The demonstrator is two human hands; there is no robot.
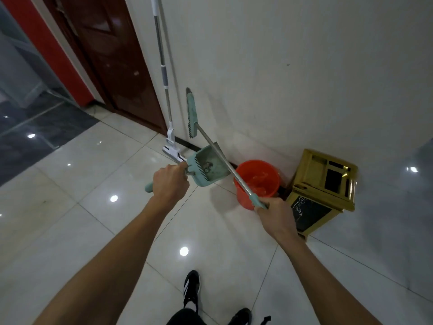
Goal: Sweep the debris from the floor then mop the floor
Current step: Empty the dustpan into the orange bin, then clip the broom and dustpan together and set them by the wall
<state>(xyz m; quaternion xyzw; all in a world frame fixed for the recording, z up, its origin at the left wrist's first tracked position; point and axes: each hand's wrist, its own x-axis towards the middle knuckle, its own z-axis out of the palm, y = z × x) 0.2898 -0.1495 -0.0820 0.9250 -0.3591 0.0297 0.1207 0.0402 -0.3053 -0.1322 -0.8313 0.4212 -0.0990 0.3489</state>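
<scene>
Glossy pale tiled floor, thin dark grout lines, ceiling lights mirrored as bright spots; matt cream wall at 12 to 2 o'clock, dark brown panelled door at 11.

Left hand clenched round the mint-green plastic handle of the dustpan; pan lifted off the floor, tilted, comb teeth along its near lip, a small dark clump of debris inside. Right hand wrapped round the mint grip of the broom; metal shaft runs up toward 11 o'clock, crossing over the pan, flat brush head raised against the wall, bristles off the floor.

Mop leaning on the wall at 12 o'clock, untouched: slim steel pole, grey sleeve, white flat head resting on the tile. Orange plastic bucket, round, just right of the pan; whether it holds water I cannot tell. Gold-framed square bin with dark marbled panels at 3 o'clock, beside the bucket.

Judgement: sweeping looks finished or nearly so, since debris sits in the pan and visible tiles look clear. Left: empty the pan, probably into the bin, stow both tools, then all the mopping.
</scene>
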